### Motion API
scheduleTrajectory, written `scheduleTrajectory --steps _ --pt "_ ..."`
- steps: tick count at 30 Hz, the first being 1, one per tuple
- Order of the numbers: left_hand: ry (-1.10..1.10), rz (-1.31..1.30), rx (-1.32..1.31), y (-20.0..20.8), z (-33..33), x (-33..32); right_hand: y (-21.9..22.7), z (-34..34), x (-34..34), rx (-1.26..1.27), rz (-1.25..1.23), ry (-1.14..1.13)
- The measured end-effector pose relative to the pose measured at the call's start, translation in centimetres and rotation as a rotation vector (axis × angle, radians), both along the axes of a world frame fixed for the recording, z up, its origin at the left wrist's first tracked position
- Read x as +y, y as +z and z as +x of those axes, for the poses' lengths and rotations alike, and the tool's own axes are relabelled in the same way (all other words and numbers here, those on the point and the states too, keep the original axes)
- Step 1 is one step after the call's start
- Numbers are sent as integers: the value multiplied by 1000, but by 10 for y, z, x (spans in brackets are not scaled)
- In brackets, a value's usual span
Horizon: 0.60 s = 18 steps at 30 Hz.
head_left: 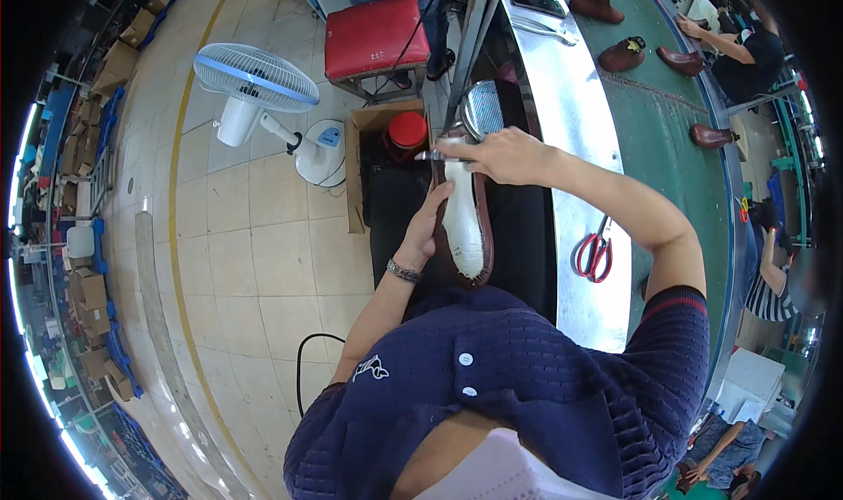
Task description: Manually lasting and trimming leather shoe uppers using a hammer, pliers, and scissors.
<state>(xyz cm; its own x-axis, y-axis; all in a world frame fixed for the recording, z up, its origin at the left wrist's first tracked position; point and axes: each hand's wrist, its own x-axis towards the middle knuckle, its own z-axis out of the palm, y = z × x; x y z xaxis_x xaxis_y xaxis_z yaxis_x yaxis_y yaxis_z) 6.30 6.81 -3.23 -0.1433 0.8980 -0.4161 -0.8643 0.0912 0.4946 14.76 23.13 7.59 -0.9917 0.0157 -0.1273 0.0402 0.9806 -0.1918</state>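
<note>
A brown shoe (479, 254) lies sole-up on my lap, its white insole bottom (463, 223) facing me. My left hand (428, 228) grips the shoe's left side near the middle; a metal bracelet sits on that wrist. My right hand (496, 155) is closed on a metal tool (428, 156) at the shoe's toe end, the tool's tip pointing left. Just beyond the toe stands a machine part with a ribbed metal head (482, 109) on a slanted metal post.
A metal workbench edge (571, 105) runs along my right with red-handled scissors (594, 256) and a phone (537, 3). A green conveyor (654, 114) carries several brown shoes; other people work beyond it. A cardboard box with a red-lidded container (407, 131), a red stool (376, 35) and a floor fan (256, 79) stand left.
</note>
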Motion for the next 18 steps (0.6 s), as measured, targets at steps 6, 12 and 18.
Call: scheduleTrajectory --steps 6,12,18 --pt "-27 -42 34 0 -8 -5 25 0 -7 -21 -11 -33" --pt "-126 -28 17 -3 -19 -7 5 4 -8 -61 0 25" --pt "-183 -15 128 4 -20 -12 9 11 -23 73 -197 -57"
